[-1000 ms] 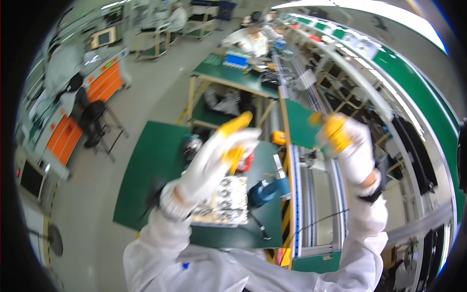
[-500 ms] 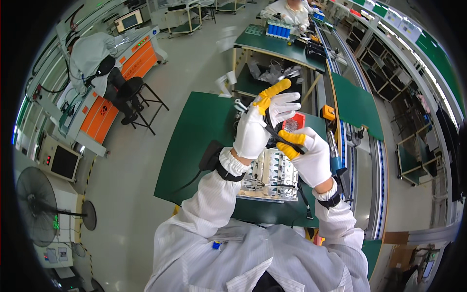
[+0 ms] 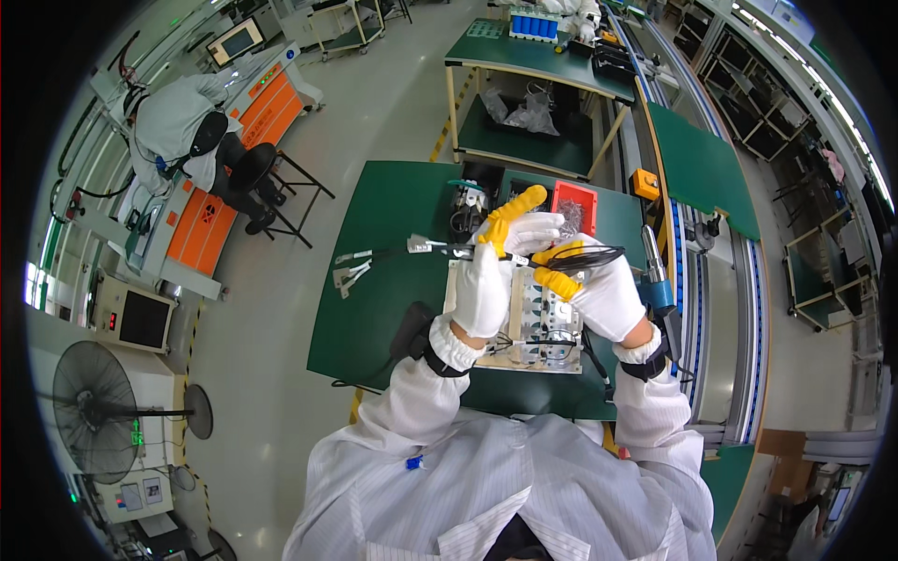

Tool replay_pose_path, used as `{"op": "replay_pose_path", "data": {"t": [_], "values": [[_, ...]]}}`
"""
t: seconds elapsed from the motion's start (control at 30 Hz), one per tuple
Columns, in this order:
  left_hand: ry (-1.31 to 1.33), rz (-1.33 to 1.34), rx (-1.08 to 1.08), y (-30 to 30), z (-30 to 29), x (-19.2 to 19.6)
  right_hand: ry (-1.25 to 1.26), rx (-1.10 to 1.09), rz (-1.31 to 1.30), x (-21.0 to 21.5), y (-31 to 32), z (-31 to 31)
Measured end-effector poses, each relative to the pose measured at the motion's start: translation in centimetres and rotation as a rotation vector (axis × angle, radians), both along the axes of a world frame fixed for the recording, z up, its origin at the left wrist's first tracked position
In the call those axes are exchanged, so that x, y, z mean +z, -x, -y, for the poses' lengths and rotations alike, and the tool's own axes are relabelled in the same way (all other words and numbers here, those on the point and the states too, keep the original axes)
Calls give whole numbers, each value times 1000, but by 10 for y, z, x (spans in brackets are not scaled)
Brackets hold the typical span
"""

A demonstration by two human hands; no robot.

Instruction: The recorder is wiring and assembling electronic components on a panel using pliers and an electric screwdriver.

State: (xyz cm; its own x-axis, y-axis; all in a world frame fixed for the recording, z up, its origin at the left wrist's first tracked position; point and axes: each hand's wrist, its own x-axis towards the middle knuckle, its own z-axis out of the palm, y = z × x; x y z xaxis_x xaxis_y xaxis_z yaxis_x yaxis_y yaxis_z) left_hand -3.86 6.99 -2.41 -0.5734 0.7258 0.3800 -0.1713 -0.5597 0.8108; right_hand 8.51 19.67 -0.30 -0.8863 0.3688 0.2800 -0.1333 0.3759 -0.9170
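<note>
A black cable harness [image 3: 388, 251] with white-tagged ends stretches across in front of me. My left hand [image 3: 491, 280], in a white glove with yellow fingertips, holds its middle stretch, with some fingers extended. Coiled loops of the harness are gripped in my right hand [image 3: 599, 294], gloved the same way, its thumb and finger closed around them. Beneath both hands lies a pale battery-module-like assembly [image 3: 538, 353] with thin black wires on top; my gloves and wrists hide part of it.
The assembly rests on a green work table [image 3: 360, 220]. Beyond my hands are a red bin [image 3: 585, 198] of small clear parts and a black holder with tools [image 3: 468, 208]. A blue-and-silver power tool [image 3: 658, 280] stands at the right, beside a conveyor rail [image 3: 687, 309]. A person [image 3: 182, 117] works far left.
Both hands have lowered toward the assembly. The harness, formerly bunched near my palm, now extends left with its tagged ends, while its loops sit in my right hand. My view has shifted slightly.
</note>
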Motion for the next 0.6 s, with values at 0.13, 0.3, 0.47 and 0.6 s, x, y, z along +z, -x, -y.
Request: {"op": "replay_pose_path", "data": {"t": [0.13,0.3,0.47,0.6], "values": [[76,-44,25,-10,3,-7,-65,-127,125,-24,11,-3],[411,23,126,-8,32,-44,-447,-390,98,-46,17,11],[425,339,100,-2,71,-73,-525,-503,336,-70,7,6],[457,469,5,11,81,-76,-582,-494,250,-104,-2,-6]]}}
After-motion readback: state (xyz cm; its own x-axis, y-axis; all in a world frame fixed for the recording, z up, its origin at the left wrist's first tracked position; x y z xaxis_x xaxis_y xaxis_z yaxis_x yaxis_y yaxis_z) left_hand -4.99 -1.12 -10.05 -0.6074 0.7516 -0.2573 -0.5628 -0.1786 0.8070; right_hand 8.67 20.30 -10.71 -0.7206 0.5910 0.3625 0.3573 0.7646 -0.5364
